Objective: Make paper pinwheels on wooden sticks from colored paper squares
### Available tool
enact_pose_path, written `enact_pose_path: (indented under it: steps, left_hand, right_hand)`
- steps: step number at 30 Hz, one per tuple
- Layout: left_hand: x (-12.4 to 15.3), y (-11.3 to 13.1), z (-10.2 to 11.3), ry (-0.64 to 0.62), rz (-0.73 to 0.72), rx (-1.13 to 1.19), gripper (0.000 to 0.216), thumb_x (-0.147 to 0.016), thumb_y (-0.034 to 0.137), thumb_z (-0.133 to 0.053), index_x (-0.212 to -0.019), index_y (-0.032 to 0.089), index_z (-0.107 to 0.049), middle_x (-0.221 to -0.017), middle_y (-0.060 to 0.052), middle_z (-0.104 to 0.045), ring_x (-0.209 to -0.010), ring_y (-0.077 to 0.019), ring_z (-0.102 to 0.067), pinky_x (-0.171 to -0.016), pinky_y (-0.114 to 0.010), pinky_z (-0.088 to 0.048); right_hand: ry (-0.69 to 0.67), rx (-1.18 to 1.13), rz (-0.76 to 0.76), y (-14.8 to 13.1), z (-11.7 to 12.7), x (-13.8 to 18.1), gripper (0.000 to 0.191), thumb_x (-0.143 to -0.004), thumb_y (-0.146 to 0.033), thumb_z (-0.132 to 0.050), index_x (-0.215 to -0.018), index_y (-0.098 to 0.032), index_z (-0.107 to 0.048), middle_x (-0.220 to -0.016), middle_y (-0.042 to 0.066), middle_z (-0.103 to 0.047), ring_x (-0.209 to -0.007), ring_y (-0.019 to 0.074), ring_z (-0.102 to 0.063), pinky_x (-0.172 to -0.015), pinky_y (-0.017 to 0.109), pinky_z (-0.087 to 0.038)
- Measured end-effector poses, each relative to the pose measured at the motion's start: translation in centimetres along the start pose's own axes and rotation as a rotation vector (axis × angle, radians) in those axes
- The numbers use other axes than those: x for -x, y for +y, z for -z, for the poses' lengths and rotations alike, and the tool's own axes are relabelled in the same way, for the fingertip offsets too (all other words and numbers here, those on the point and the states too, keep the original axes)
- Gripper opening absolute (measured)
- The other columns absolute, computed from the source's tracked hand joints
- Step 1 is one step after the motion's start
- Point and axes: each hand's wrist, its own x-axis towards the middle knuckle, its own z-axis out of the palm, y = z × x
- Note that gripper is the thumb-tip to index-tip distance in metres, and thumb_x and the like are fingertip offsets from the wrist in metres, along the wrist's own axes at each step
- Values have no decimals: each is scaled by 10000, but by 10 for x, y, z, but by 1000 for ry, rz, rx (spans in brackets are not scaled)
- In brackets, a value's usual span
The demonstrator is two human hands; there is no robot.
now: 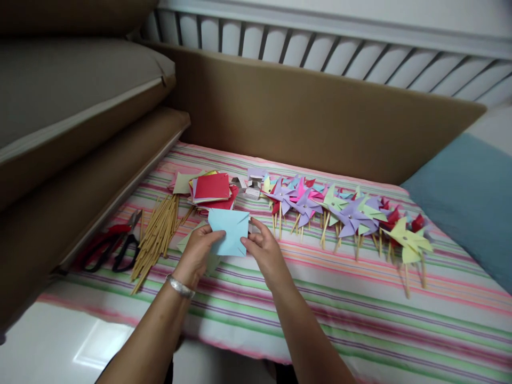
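A light blue paper square with cuts at its corners is held up between both hands above the striped cloth. My left hand, with a silver bracelet on its wrist, pinches the square's lower left edge. Fingers of my right hand pinch its lower right edge. Under the hands lies a pale green paper piece. Just behind the square sits a stack of coloured paper squares, red on top.
Wooden sticks lie in a bundle left of my hands, with red and black scissors beyond them. A row of finished paper pinwheels stretches to the right. Brown cushions border the back and left; a blue cushion lies right.
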Motion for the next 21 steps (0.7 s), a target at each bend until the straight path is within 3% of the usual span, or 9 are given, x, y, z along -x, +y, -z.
enact_pose_path:
  steps: [2, 5, 8, 10, 14, 21]
  left_hand:
    - [-2, 5, 5, 30, -9, -6, 251, -493, 212, -745, -715, 110, -688, -614, -39, -691, -527, -147, -596, -550, -247, -451]
    - [-3, 9, 11, 43, -12, -25, 261, -490, 210, -738, -724, 106, -688, -604, -42, -689, -524, -154, -596, -541, -249, -446]
    - [-4, 11, 14, 20, -7, -29, 256, -493, 218, -739, -714, 104, -680, -602, -46, -687, -512, -158, -592, -546, -261, -449]
    - [-4, 12, 15, -13, 9, -22, 257, -492, 224, -741, -710, 104, -674, -594, -48, -682, -507, -165, -593, -548, -272, -450]
    - [-6, 12, 18, -52, 30, -15, 272, -494, 233, -741, -722, 105, -668, -584, -48, -676, -507, -173, -594, -545, -281, -449]
    - [-7, 13, 18, -28, 56, -28, 252, -493, 214, -745, -709, 107, -672, -574, -38, -675, -507, -163, -594, -531, -261, -438]
  right_hand:
    - [41, 115, 69, 0, -1, 3, 583, -721, -255, -630, -1266, -190, -435, -762, 2, -627, -695, 167, -609, -649, 309, -498]
    - [98, 330, 305, -2, 0, 8, 407, -766, -221, -592, -1170, -243, -558, -891, 34, -631, -798, 176, -607, -740, 343, -505]
    - [34, 571, 587, -4, 2, 12, 269, -807, -183, -561, -1038, -282, -655, -1048, 56, -617, -987, 209, -566, -877, 396, -460]
    - [-27, 693, 697, -5, 3, 12, 251, -820, -175, -551, -995, -303, -676, -1177, 55, -577, -1104, 236, -507, -929, 436, -427]
    - [-73, 827, 801, -4, 4, 11, 240, -836, -161, -528, -955, -298, -686, -1368, 30, -446, -1280, 264, -350, -1011, 495, -345]
    - [-107, 840, 802, -1, 6, 9, 254, -855, -134, -483, -942, -266, -682, -1443, 26, -359, -1349, 259, -251, -1039, 500, -316]
